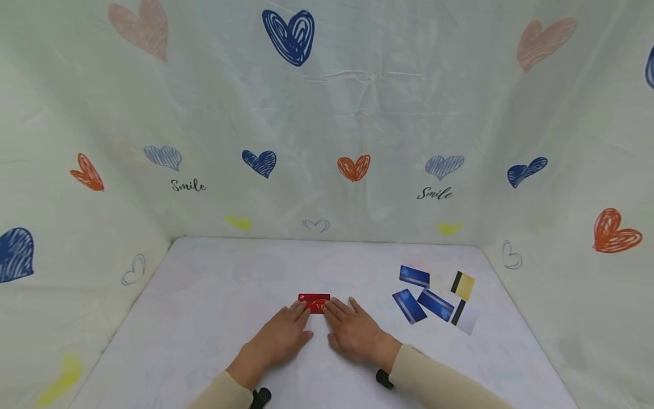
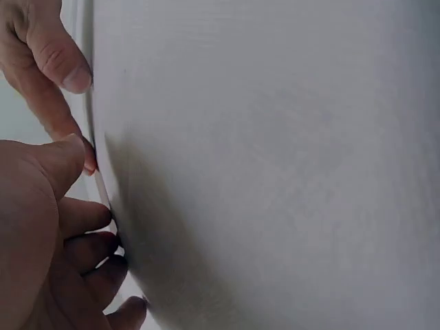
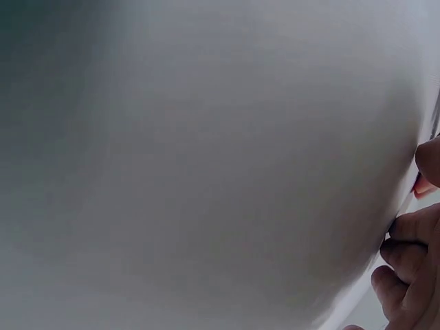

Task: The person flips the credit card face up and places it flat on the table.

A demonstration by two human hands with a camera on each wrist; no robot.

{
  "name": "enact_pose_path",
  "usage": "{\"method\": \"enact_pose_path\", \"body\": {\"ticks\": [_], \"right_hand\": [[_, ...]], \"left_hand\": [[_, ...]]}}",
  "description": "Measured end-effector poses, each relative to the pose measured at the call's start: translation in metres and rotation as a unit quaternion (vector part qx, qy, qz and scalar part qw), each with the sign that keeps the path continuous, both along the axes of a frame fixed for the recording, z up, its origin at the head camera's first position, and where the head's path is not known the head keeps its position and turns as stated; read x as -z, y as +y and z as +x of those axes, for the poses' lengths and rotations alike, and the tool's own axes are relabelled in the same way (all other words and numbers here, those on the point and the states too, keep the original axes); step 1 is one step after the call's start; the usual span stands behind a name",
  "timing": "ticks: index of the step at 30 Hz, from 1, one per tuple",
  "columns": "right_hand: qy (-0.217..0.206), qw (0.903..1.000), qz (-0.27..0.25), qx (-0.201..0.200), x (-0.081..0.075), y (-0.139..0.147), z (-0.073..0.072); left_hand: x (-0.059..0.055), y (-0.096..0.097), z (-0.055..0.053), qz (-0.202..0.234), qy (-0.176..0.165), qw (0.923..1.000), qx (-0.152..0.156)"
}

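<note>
A red card (image 1: 314,299) with yellow lettering lies flat on the white table, its lower corners partly covered by fingers. My left hand (image 1: 280,339) touches the card's left side with its fingertips. At the opposite side, the fingers of my right hand (image 1: 356,334) rest on the card's right edge. Both hands lie low over the table with their fingers stretched forward. The left wrist view shows my left hand (image 2: 48,234) beside the tabletop, the other hand beyond it. Part of my right hand (image 3: 416,275) shows at the edge of the right wrist view.
Right of the hands lie several blue cards (image 1: 414,276), a yellow card (image 1: 464,286) with a black stripe and a white card (image 1: 466,319) with a black stripe. A pale curtain (image 1: 388,210) with printed hearts encloses the far side and both sides of the white table (image 1: 204,284).
</note>
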State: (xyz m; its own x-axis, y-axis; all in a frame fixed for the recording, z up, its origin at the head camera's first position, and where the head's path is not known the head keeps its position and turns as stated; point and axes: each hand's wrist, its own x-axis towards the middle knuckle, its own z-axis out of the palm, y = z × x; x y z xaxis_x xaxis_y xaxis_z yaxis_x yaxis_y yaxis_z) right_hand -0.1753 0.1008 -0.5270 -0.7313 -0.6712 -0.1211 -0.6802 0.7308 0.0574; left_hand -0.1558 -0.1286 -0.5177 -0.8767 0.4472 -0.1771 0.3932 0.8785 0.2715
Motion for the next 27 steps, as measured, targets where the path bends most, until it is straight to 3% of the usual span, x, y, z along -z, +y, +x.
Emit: {"method": "enact_pose_path", "body": {"ticks": [8, 17, 27], "right_hand": [[0.001, 1.0000, 0.009, 0.004, 0.002, -0.020, -0.012], [-0.002, 1.0000, 0.005, -0.001, 0.002, -0.045, -0.028], [-0.012, 0.9998, 0.013, 0.002, -0.001, -0.064, -0.036]], "left_hand": [[-0.002, -0.010, -0.010, 0.001, -0.005, 0.9996, -0.028], [0.000, -0.034, -0.020, -0.015, 0.014, 0.9992, -0.035], [-0.001, -0.050, -0.025, -0.024, 0.000, 0.9988, -0.043]]}}
